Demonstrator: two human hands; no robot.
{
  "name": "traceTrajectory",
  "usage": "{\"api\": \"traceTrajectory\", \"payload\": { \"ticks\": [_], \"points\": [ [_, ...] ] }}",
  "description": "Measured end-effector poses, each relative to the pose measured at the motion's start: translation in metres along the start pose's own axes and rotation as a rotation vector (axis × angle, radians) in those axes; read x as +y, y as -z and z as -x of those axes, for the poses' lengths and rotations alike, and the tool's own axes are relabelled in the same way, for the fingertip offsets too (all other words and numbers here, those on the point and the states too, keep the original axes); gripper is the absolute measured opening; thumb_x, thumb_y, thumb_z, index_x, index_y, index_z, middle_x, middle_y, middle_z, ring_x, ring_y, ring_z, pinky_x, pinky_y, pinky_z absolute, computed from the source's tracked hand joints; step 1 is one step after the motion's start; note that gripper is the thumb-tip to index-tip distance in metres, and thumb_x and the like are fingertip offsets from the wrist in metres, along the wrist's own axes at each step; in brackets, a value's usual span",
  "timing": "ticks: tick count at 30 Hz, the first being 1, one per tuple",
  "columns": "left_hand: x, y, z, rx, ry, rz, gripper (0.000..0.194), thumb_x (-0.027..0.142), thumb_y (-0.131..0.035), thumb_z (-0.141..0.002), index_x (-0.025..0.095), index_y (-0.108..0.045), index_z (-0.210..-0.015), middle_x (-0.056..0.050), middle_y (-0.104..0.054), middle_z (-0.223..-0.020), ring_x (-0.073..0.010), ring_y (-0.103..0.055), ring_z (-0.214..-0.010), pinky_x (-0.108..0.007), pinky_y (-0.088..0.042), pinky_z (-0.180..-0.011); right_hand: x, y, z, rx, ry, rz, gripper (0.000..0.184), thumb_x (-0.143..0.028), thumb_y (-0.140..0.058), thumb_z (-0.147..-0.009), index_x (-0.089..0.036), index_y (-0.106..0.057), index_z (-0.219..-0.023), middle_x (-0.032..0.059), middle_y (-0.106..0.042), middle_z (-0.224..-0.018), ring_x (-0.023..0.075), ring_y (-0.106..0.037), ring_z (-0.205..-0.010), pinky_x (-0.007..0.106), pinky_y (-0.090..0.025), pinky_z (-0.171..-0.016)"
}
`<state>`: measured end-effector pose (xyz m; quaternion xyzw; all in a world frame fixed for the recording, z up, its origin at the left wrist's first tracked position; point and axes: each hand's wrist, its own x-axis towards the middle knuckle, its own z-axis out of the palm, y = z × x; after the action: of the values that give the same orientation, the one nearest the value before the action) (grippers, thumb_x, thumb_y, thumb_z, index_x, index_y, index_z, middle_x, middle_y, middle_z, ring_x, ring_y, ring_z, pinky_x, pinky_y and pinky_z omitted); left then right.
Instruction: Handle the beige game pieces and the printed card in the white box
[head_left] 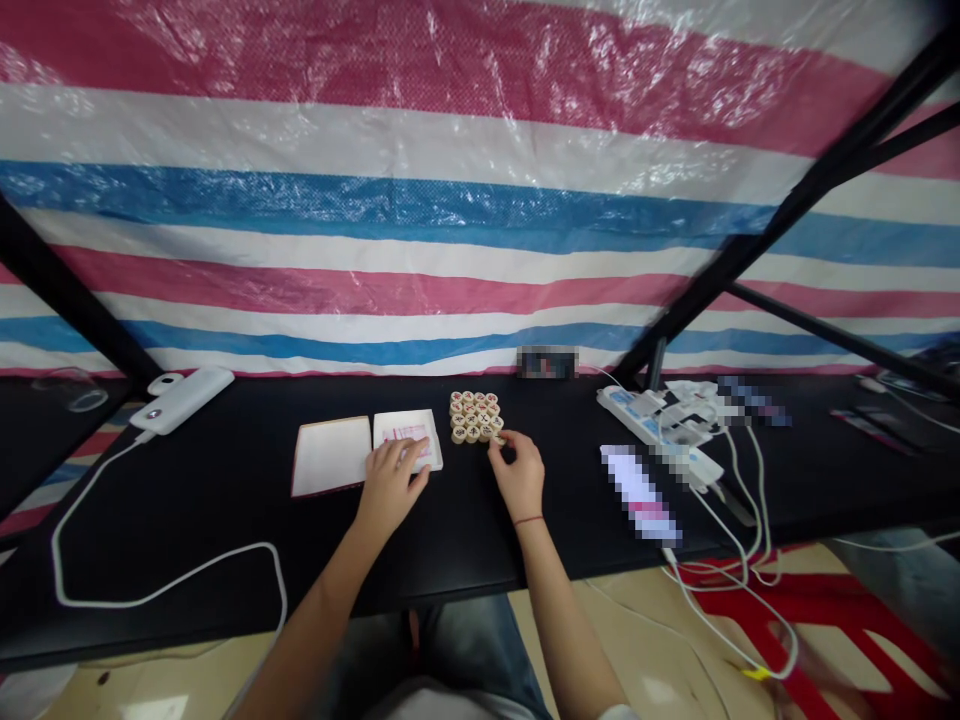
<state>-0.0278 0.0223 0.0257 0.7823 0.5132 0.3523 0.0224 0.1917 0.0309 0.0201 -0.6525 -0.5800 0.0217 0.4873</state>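
Observation:
Round, pale xiangqi pieces (475, 415) with red and dark characters stand in a compact block of rows on the black table. My right hand (521, 475) is at the block's front right corner, its thumb and index finger closed on a xiangqi piece (498, 440) that is partly hidden by the fingertips. My left hand (391, 480) lies with fingers spread over the near left part of a shallow white box (438, 455). Inside that box is a paper with pink print (405, 432), partly covered by the fingers. The box's other half (330, 455), white inside, lies open at the left.
A white power bank (187, 400) with a cable is at the left. To the right are a phone (641, 495), a power strip (660, 430) and tangled white cables (750, 540). A small dark device (547, 362) stands by the striped sheet (390, 290). Black frame bars slant at both sides.

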Motion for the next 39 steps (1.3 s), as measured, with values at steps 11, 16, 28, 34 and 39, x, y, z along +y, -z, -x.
{"api": "traceTrajectory", "payload": {
  "ticks": [11,16,28,34,39],
  "points": [
    [-0.038,0.023,0.012,-0.053,0.012,-0.160,0.012,0.032,-0.062,-0.083,0.027,-0.070,-0.089,-0.006,-0.069,-0.106,-0.0266,-0.059,-0.101,-0.045,-0.036,-0.091,0.030,-0.011,-0.001,-0.107,-0.030,0.249,0.021,-0.030,-0.048,-0.085,-0.019,-0.062,-0.096,0.0084,-0.067,-0.094,0.0240,-0.057,-0.086,0.033,-0.040,-0.074],
    [-0.039,0.021,0.013,-0.071,-0.017,-0.172,0.009,0.028,-0.060,-0.085,0.026,-0.068,-0.083,-0.003,-0.069,-0.100,-0.0240,-0.059,-0.098,-0.044,-0.033,-0.092,0.038,-0.013,-0.004,-0.106,-0.023,0.259,0.020,-0.032,-0.048,-0.086,-0.020,-0.061,-0.095,0.0066,-0.067,-0.087,0.0232,-0.056,-0.082,0.032,-0.039,-0.072],
    [-0.040,0.026,0.006,-0.039,-0.110,-0.149,0.010,0.026,-0.058,-0.086,0.026,-0.067,-0.084,-0.003,-0.069,-0.098,-0.0227,-0.059,-0.099,-0.041,-0.035,-0.091,-0.052,-0.034,-0.010,-0.441,0.443,0.038,0.024,-0.017,-0.044,-0.089,-0.021,-0.063,-0.103,0.0073,-0.067,-0.102,0.0215,-0.057,-0.097,0.034,-0.043,-0.088],
    [-0.030,0.034,0.021,0.070,-0.039,-0.193,0.013,0.026,-0.055,-0.088,0.024,-0.066,-0.084,-0.004,-0.068,-0.092,-0.0214,-0.058,-0.091,-0.038,-0.037,-0.085,-0.087,-0.085,-0.032,-0.757,0.559,0.364,0.027,-0.018,-0.053,-0.082,-0.016,-0.060,-0.109,0.0135,-0.064,-0.111,0.0275,-0.056,-0.102,0.038,-0.042,-0.083],
    [-0.034,0.034,0.028,0.022,0.134,-0.299,0.016,0.034,-0.062,-0.084,0.027,-0.069,-0.097,-0.006,-0.064,-0.105,-0.0247,-0.054,-0.096,-0.040,-0.035,-0.085,-0.094,-0.102,-0.039,-0.865,0.509,0.466,0.031,-0.020,-0.052,-0.083,-0.012,-0.058,-0.112,0.0177,-0.063,-0.113,0.0295,-0.056,-0.103,0.041,-0.041,-0.085]
  ]
}}
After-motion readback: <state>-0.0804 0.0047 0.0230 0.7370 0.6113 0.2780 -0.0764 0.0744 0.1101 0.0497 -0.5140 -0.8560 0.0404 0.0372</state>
